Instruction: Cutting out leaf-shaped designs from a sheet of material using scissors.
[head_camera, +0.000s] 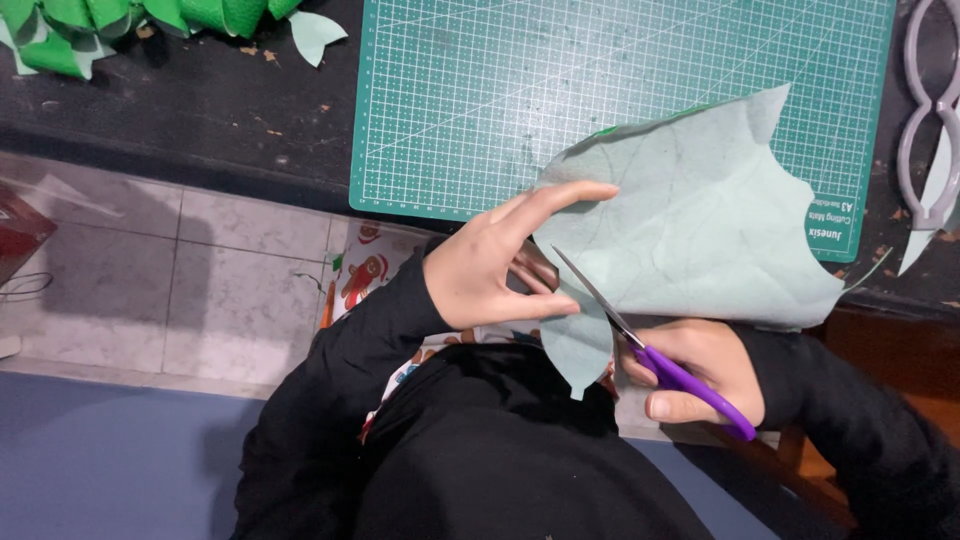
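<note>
From my head camera, the pale green sheet (700, 210) hung over the near edge of the green cutting mat (480, 100), with bare mat open to the left. A small white label sat in the mat's right corner. My left hand (490, 265) pinched the sheet's edge, fingers spread. My right hand (700, 375) was closed tight around the purple scissors (650, 350), blades in the sheet. Grey scissors (930, 120) lay far right.

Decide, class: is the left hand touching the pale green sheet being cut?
Touching. The head view shows the left hand gripping the pale green sheet, fingers overlapping its edge beside the scissors.
</note>
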